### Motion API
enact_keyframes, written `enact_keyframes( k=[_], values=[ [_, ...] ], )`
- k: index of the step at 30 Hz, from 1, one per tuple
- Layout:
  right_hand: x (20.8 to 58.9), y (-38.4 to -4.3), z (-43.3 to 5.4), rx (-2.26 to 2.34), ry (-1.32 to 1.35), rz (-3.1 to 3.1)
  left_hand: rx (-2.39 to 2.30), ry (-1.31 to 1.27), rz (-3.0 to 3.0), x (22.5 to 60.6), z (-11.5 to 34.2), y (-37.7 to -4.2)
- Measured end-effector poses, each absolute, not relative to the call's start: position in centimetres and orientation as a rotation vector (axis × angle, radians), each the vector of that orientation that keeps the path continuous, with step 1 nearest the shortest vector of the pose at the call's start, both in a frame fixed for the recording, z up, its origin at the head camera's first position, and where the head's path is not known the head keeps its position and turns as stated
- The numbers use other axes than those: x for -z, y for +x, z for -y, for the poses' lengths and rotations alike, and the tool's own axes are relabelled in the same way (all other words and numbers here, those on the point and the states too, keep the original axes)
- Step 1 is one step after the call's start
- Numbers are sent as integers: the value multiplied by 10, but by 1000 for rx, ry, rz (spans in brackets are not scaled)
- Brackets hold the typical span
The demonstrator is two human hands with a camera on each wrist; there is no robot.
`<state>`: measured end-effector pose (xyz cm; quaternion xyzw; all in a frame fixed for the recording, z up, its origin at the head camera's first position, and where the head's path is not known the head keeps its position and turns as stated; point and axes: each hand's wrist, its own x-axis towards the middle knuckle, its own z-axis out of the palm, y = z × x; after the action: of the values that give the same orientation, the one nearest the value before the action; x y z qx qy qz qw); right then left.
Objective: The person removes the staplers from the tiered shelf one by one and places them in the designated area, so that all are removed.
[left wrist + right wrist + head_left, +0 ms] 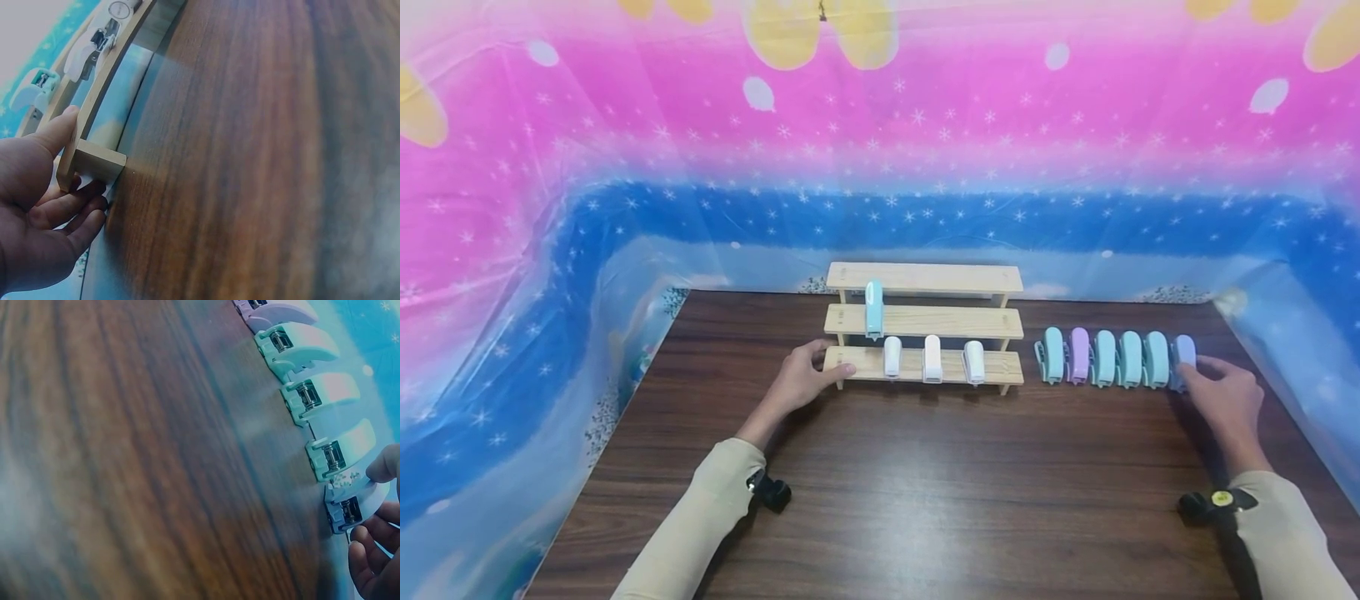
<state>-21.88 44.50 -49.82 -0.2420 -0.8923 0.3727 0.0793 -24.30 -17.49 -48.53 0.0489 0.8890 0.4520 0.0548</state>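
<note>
My left hand (802,377) grips the left end of the lowest board of a three-step wooden stand (925,321); in the left wrist view its thumb (59,128) lies on top and the fingers curl beneath. Three white staplers, one of them the middle one (932,359), sit on that lowest step. On the middle step, toward the left, is a teal stapler (874,308). At the right end of a row on the table, my right hand (1228,400) pinches a blue stapler (354,503) between thumb and fingers, its front end low by the tabletop.
To the left of the blue stapler stand several mint-green staplers (1130,359) and a purple stapler (1078,355) in a line on the brown wooden table (925,483). Behind the table hangs a pink and blue patterned cloth (962,167), which also runs along both sides.
</note>
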Motion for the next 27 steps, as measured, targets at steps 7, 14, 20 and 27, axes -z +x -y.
enact_keyframes(
  k=[7, 14, 20, 27],
  values=[
    [496, -219, -447, -1104, -709, 2682, -1367, 165, -2711, 485, 175, -243],
    [489, -217, -448, -1089, -733, 2603, -1372, 166, -2711, 485, 174, -243],
    [476, -215, -439, -1015, -675, 2583, -1371, 154, -2709, 483, 174, -241],
    [458, -210, -416, -979, -497, 2566, -1365, 161, -2713, 483, 174, -241]
  ],
)
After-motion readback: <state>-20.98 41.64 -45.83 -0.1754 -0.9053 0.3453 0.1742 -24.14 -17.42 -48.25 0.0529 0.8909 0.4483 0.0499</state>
